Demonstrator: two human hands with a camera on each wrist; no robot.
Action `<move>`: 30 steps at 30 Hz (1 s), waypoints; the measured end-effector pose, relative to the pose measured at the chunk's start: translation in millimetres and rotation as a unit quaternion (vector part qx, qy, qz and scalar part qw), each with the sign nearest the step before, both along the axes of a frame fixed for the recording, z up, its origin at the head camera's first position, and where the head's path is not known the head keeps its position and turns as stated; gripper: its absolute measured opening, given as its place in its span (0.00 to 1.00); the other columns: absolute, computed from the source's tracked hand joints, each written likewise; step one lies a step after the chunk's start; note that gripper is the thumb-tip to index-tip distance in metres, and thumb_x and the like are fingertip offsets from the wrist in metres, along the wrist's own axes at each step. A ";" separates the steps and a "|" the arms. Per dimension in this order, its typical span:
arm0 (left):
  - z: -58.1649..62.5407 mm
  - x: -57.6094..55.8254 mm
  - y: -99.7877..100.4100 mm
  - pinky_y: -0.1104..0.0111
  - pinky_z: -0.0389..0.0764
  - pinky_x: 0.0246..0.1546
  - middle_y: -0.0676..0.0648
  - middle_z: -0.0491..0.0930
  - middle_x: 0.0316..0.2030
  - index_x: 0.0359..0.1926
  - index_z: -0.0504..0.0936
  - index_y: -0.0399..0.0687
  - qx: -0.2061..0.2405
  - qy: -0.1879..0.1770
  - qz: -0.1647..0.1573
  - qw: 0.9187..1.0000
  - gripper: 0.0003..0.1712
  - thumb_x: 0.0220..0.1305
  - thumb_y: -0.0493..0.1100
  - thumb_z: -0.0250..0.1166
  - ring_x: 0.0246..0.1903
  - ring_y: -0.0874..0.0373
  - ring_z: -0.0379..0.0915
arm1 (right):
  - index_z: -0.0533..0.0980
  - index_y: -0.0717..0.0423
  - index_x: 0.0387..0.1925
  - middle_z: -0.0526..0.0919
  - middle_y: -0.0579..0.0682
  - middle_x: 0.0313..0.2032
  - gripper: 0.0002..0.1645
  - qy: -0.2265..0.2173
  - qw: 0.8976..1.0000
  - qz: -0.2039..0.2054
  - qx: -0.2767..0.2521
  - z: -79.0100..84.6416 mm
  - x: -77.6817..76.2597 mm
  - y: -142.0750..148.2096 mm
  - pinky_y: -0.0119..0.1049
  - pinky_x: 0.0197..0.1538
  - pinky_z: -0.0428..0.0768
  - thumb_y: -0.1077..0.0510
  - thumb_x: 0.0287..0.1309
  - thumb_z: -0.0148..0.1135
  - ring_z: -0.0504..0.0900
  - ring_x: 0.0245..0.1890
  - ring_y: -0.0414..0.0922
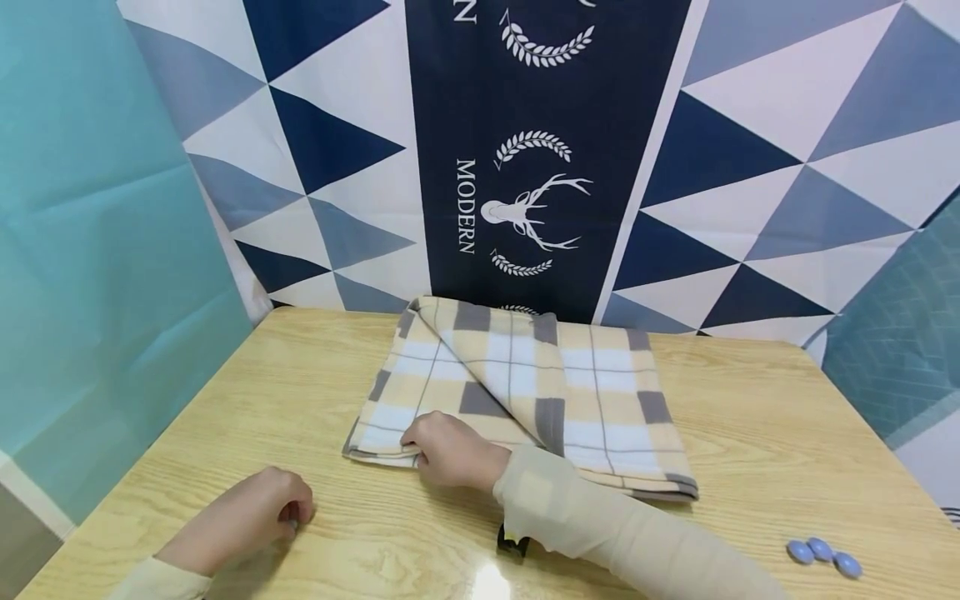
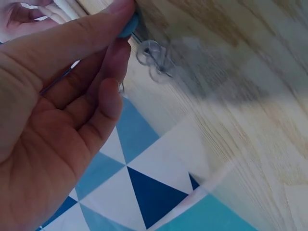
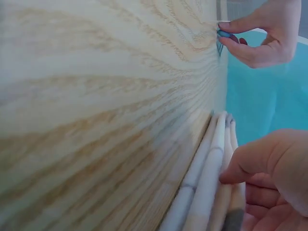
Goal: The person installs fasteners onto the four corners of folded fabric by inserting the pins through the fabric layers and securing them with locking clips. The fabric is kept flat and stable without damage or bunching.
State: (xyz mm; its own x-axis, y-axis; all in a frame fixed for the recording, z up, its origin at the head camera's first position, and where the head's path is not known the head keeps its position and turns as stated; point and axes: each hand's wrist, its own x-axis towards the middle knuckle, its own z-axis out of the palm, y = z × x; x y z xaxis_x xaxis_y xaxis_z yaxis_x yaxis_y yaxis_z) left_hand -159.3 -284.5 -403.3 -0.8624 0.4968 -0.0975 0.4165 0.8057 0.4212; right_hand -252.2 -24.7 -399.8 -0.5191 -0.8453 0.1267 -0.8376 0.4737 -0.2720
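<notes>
A folded plaid fleece blanket (image 1: 600, 417) in cream, white and grey lies near the back of the wooden table, one layer turned diagonally across its top. My right hand (image 1: 457, 450) pinches its front edge left of the middle. In the right wrist view the thumb lies on the stacked layers of the blanket (image 3: 207, 192), fingers on the other side. Off to the front left, my left hand (image 1: 251, 512) is held low over the table. Between thumb and fingertip it pinches a small blue oval piece (image 2: 129, 26). A clear looped plastic part (image 2: 155, 60) shows just beyond those fingertips.
Several small blue oval pieces (image 1: 822, 554) lie together at the table's front right. A small black object (image 1: 512, 542) shows under the right sleeve. A patterned cloth (image 1: 525, 167) hangs behind the table (image 1: 330, 375), with a teal sheet (image 1: 112, 250) along the left.
</notes>
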 end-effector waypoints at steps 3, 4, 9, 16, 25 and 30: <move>3.9 0.5 1.8 0.76 0.69 0.22 0.64 0.77 0.23 0.22 0.80 0.58 -0.005 0.018 -0.001 1.000 0.17 0.46 0.28 0.71 0.23 0.75 0.62 | 0.63 0.49 0.14 0.62 0.41 0.15 0.21 0.032 0.999 -0.011 0.003 2.1 1.4 -6.5 0.23 0.27 0.56 0.77 0.46 0.52 0.55 0.21 0.36; 5.4 0.4 2.8 0.76 0.69 0.23 0.64 0.77 0.23 0.22 0.80 0.59 -0.005 0.022 0.000 1.000 0.17 0.47 0.29 0.71 0.23 0.75 0.63 | 0.61 0.50 0.14 0.63 0.42 0.15 0.22 0.042 0.999 -0.015 0.007 2.9 1.8 -9.1 0.23 0.27 0.56 0.76 0.47 0.53 0.55 0.21 0.36; 12.1 -2.0 9.4 0.76 0.73 0.25 0.63 0.79 0.25 0.25 0.82 0.59 0.017 0.050 -0.020 0.998 0.15 0.49 0.31 0.71 0.26 0.76 0.67 | 0.66 0.51 0.14 0.73 0.44 0.17 0.19 0.081 0.995 -0.050 0.014 1.9 3.1 -20.4 0.21 0.25 0.61 0.72 0.49 0.58 0.58 0.20 0.34; 16.6 -11.5 19.5 0.78 0.76 0.28 0.59 0.81 0.28 0.28 0.84 0.55 0.060 0.081 -0.067 0.993 0.15 0.51 0.27 0.68 0.29 0.74 0.73 | 0.78 0.55 0.20 0.78 0.45 0.19 0.11 0.038 0.995 -0.089 -0.020 -4.6 -0.8 -23.5 0.19 0.23 0.65 0.68 0.54 0.60 0.63 0.19 0.32; 26.4 -38.2 24.1 0.76 0.79 0.31 0.54 0.84 0.31 0.34 0.86 0.50 0.088 0.111 -0.073 0.987 0.10 0.53 0.31 0.69 0.32 0.69 0.78 | 0.84 0.57 0.40 0.87 0.52 0.33 0.10 -0.165 0.958 -0.184 -0.145 13.5 -27.1 -8.8 0.26 0.28 0.70 0.62 0.63 0.58 0.71 0.22 0.36; 37.4 -52.9 30.3 0.74 0.80 0.33 0.53 0.85 0.32 0.35 0.87 0.49 0.108 0.114 -0.054 0.986 0.09 0.53 0.32 0.69 0.32 0.69 0.78 | 0.83 0.54 0.44 0.88 0.52 0.42 0.11 -0.222 0.933 -0.227 -0.171 14.6 -40.2 0.4 0.29 0.37 0.77 0.59 0.63 0.59 0.80 0.32 0.39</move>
State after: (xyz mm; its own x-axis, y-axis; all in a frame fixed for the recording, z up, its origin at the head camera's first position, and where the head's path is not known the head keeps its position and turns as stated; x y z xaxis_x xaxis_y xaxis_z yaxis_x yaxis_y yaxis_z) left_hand -212.2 -254.2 -365.9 -0.7903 0.5753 0.2108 0.5990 0.6530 0.4634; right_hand -292.3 -24.3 -385.3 -0.8788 -0.4757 0.0367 -0.3412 0.5730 -0.7451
